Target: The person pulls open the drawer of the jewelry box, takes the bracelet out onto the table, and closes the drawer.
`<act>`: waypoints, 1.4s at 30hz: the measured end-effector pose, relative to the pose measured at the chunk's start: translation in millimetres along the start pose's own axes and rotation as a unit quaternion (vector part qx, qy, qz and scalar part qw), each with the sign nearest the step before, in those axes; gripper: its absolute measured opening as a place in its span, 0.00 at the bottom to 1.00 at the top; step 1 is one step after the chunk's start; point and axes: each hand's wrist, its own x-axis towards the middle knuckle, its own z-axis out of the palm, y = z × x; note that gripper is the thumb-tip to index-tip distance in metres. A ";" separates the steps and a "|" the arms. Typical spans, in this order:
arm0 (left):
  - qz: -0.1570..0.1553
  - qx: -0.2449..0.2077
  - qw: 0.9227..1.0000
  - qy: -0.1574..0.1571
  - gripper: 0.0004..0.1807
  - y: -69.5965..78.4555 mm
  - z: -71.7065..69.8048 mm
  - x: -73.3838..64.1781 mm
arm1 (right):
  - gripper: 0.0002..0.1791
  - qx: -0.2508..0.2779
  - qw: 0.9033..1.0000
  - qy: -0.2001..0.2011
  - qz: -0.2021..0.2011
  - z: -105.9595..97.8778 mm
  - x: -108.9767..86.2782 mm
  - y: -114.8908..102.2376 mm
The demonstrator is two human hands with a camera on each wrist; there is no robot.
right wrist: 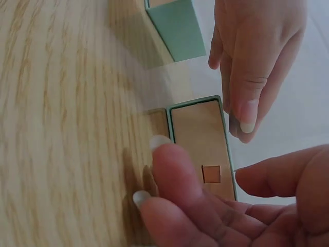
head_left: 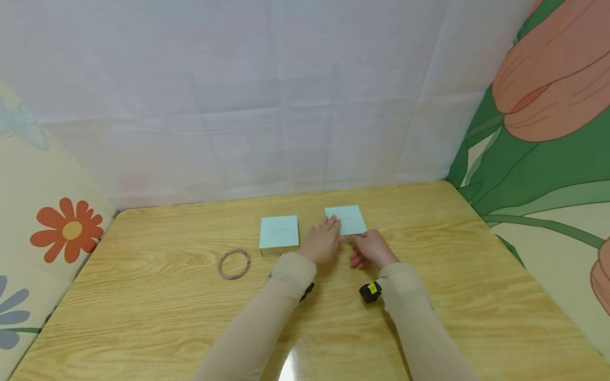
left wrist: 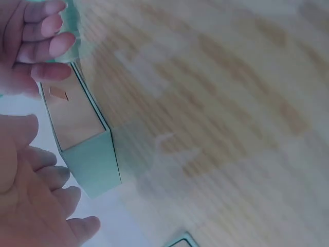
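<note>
A mint-green box [head_left: 349, 219] lies flat toward the back right of the table. Its tan front face [right wrist: 195, 136], with a small square tab, shows in the right wrist view. My left hand [head_left: 322, 242] lies palm down, straight fingertips on the box's left edge. My right hand [head_left: 373, 248] is at the box's front right corner. In the right wrist view my right thumb [right wrist: 262, 177] is by the top edge, and loosely bent fingers [right wrist: 177, 172] stand before the tan face. A second mint box [head_left: 279, 231] sits just left of my left hand.
A thin, brownish-purple ring like a bangle [head_left: 220, 265] lies on the wooden table [head_left: 157, 312], front left of the second box. A white cloth [head_left: 305, 132] hangs behind the table's back edge. Flower-printed panels [head_left: 562, 174] flank both sides.
</note>
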 end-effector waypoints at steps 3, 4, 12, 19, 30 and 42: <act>-0.001 0.007 1.000 -0.019 0.30 -2.4 -1.5 1.6 | 0.19 0.006 1.000 -0.001 0.002 1.0 1.3 1.2; 0.001 0.010 1.000 -0.023 0.30 -3.1 -2.2 2.0 | 0.19 0.007 1.000 -0.002 0.004 1.5 1.7 1.3; 0.015 0.023 0.999 -0.041 0.32 -3.5 -7.0 6.2 | 0.19 0.000 1.000 -0.003 0.009 3.8 5.4 2.0; 0.004 0.043 0.997 -0.059 0.33 -2.1 -5.0 9.4 | 0.18 0.003 1.000 0.002 0.022 7.6 8.0 3.0; -0.008 0.077 0.992 -0.098 0.30 1.8 -9.4 9.3 | 0.14 0.040 0.999 0.002 0.025 12.7 11.7 5.5; -0.013 0.078 0.992 -0.102 0.30 0.5 -9.7 12.5 | 0.14 0.043 0.998 0.039 0.022 18.4 12.9 6.7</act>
